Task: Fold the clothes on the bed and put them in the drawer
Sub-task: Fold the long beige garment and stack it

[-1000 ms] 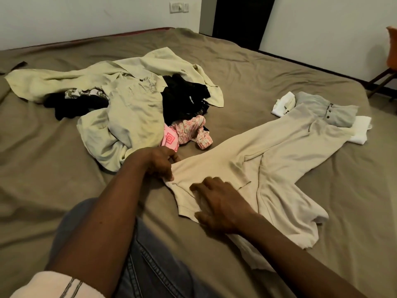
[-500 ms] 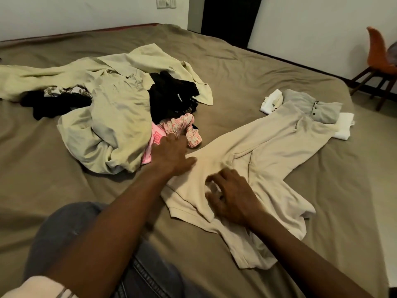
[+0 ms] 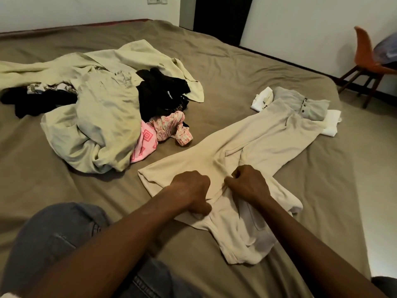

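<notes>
Beige cloth: the beige garment lies spread on the bed, its long part running away from the person and its near end rumpled and partly doubled over.

Left hand: fingers curled under, grasping the cloth at the garment's middle. Right hand: fingers clenched on a raised crease just beside it. The two hands are close together, a ridge of cloth between them.

Judged step: flattening and squaring the garment before the first fold.

Advice for the step:
- pull the crease outward with the two hands going opposite ways, so the ridge goes flat and is not folded in;
- straighten the bunched near end first, or the fold will come out lumpy;
- keep the cloth on the sheet while pulling, since it is soft and will drag.

Around the garment: at its far end, a grey folded piece on a white folded piece, touching it. To its left, near it, the pile of unfolded clothes. Beyond its far end, off the bed, an orange chair. No drawer is in view.
</notes>
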`<state>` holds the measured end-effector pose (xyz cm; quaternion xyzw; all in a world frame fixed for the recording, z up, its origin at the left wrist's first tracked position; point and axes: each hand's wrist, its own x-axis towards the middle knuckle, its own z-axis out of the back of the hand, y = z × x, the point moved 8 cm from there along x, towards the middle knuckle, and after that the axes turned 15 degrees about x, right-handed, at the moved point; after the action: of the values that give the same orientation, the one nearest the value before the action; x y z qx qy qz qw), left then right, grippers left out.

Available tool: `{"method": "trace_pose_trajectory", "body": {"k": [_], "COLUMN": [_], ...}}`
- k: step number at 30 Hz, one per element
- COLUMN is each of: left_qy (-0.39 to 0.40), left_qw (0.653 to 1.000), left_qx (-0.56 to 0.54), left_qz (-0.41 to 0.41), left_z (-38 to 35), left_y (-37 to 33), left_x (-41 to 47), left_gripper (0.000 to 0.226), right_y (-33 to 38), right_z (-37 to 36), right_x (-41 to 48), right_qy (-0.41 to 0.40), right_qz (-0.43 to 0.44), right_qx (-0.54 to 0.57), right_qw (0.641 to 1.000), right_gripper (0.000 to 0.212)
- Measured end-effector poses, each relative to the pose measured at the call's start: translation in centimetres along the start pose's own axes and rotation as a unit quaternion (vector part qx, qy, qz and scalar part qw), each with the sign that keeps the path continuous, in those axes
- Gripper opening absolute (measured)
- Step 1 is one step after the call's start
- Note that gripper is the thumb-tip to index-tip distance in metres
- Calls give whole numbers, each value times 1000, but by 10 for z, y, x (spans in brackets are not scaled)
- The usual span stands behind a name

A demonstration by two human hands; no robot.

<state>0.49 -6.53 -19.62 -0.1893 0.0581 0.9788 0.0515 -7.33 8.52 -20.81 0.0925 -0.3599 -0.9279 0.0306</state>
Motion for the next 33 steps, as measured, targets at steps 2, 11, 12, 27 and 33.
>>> {"method": "trace_pose_trajectory", "body": {"k": [2,11,12,27,33], "left_qy": [20,42,45,-14,-69], "left_qw": [1000,992,984,961,982], "left_qx": [-10,-116,-171,-246,-34], "left_qz": [-10,-14,-12,122,170], "left_z": [0,4,6,3,16], "left_y": [1,8,17,122,110], "left_x": [0,2,3,21,15], "left_gripper": [40,18,15,23,55], "right_y": [-6,8,8,64,48], "right_z": [7,-3,0,-29,-15], "right_x": [0,6,7,41,24], "right_qy": [-4,8,-2,47,-19], "right_qz": [-41,-67,-73,46,153], "right_qx": [57,123,148,187,188], "right_qw": [998,990,986,980,970], "right_gripper": [31,34,36,24,31]}}
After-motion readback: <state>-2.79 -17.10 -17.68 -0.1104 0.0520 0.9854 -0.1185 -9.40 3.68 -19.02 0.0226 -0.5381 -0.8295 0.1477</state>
